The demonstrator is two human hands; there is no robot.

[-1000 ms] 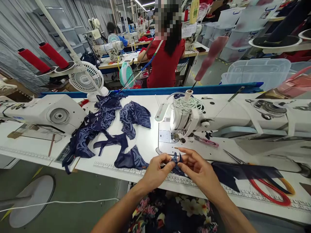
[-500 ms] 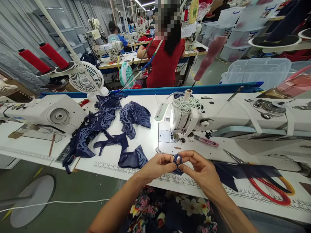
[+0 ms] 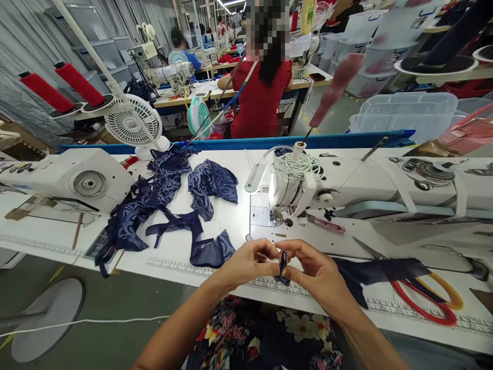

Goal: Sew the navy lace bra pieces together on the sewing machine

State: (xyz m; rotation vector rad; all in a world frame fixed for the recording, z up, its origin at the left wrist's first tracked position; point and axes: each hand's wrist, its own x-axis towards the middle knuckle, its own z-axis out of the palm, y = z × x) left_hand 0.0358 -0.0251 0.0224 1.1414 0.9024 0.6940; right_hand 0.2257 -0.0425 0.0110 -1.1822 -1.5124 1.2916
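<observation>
Between the fingertips of both hands is a small folded piece of navy fabric (image 3: 284, 267), above the table's front edge. My left hand (image 3: 256, 262) pinches it from the left, thumb and fingers closed. From the right, my right hand (image 3: 314, 262) grips it between thumb and fingers. Most of the piece is hidden by the fingers. Just beyond the hands stands a white sewing machine (image 3: 287, 185). To the left lie a navy mesh-and-lace piece (image 3: 208, 252) and a lace cup-shaped piece (image 3: 211, 185).
Red-and-orange-handled scissors (image 3: 423, 303) lie on the right with a navy fabric strip (image 3: 385, 272) under them. Pink-handled snips (image 3: 325, 223) rest by the machine. A navy lace pile (image 3: 142, 216) reaches a second machine (image 3: 69, 180) at left. A person in red (image 3: 256, 97) sits ahead.
The navy piece between my fingers has been turned and folded narrower, the loop seen earlier now nearly edge-on. Both hands stay in about the same place. The view has shifted slightly.
</observation>
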